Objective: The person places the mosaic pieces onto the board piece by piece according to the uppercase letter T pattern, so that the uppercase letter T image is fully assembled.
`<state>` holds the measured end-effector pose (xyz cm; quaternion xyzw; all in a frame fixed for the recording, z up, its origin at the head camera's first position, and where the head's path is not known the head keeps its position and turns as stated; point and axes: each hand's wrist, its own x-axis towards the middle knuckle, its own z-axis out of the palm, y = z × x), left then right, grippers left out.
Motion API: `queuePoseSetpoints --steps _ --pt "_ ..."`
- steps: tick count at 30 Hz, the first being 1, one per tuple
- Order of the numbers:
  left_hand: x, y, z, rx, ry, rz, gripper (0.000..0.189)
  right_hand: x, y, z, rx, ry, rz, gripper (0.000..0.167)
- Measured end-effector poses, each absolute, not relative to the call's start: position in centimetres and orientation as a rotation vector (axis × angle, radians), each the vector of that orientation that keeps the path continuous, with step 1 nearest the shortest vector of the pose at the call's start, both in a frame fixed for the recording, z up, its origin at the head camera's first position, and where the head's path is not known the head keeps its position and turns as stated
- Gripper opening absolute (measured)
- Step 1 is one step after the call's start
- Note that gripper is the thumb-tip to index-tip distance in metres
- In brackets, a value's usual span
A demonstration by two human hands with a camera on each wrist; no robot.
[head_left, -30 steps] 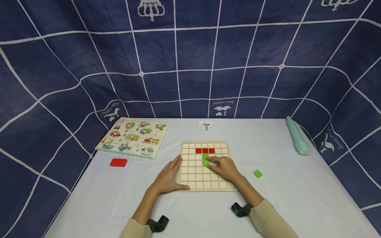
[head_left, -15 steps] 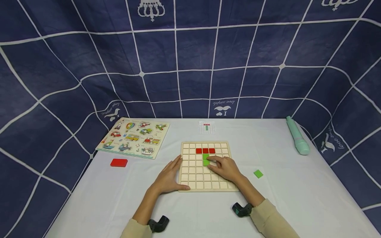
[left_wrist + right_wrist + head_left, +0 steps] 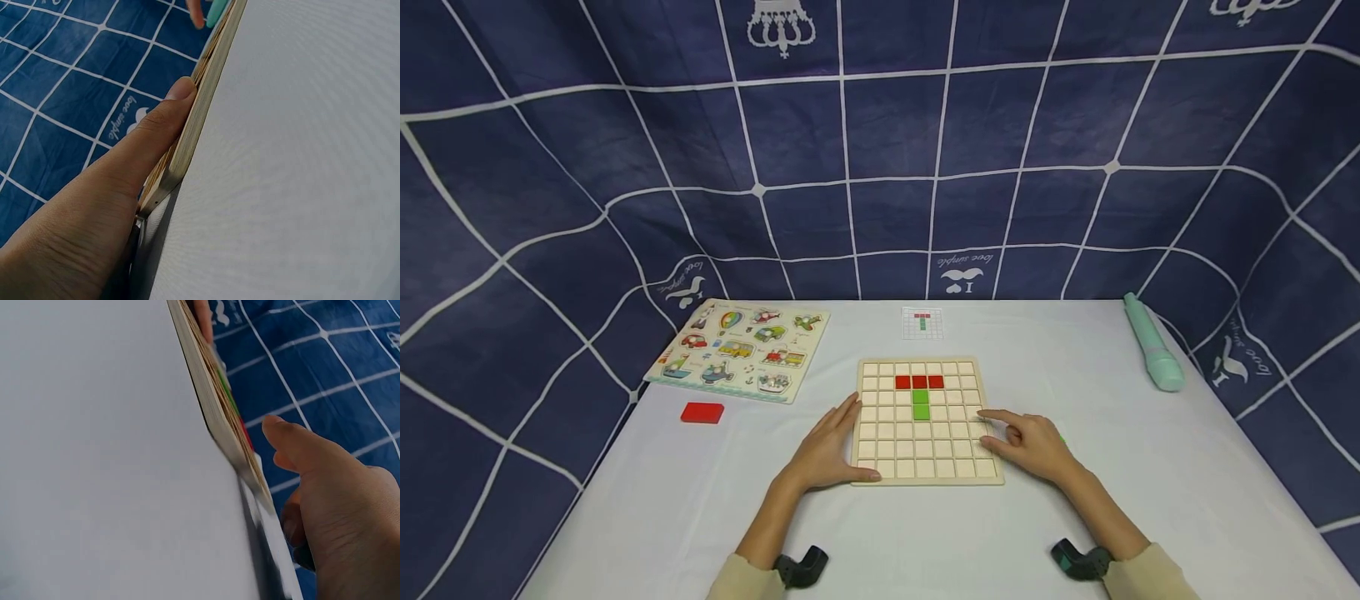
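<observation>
In the head view, a pale wooden grid board (image 3: 883, 448) lies in the middle of the white table. Three red square tiles (image 3: 919, 382) form a row on it, and two green tiles (image 3: 921, 404) run down below the middle one. My left hand (image 3: 823, 446) rests against the board's left side and front left corner, fingers straight, its thumb (image 3: 169, 112) along the front edge. Around the board's right edge hovers my right hand (image 3: 1033, 442), thumb and index finger apart with nothing between them. Behind that hand a loose green tile (image 3: 1062, 438) is mostly hidden.
A red block (image 3: 702, 412) lies to the left, in front of a vehicle picture puzzle (image 3: 741, 350). Behind the board is a small pattern card (image 3: 922, 323) with a red and green T. A mint-green microphone-shaped object (image 3: 1153, 346) lies far right. Blue grid-patterned cloth (image 3: 887, 217) surrounds the table.
My right hand has let go of the lower green tile, which sits in the grid, and has moved right to the board's edge, covering most of the loose green tile. My left hand stays put.
</observation>
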<state>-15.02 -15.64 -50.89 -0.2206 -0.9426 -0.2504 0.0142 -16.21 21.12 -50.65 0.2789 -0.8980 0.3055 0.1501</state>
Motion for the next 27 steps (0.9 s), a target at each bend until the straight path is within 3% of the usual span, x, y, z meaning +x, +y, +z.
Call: queuePoseSetpoints --steps 12,27 --pt "-15.0 -15.5 -50.7 -0.654 -2.967 -0.807 0.126 -13.6 29.9 -50.9 0.483 -2.679 0.825 0.047" --pt "-15.0 -15.5 -50.6 -0.641 -2.971 -0.826 0.127 -13.5 30.5 -50.9 0.498 -2.714 0.822 0.049"
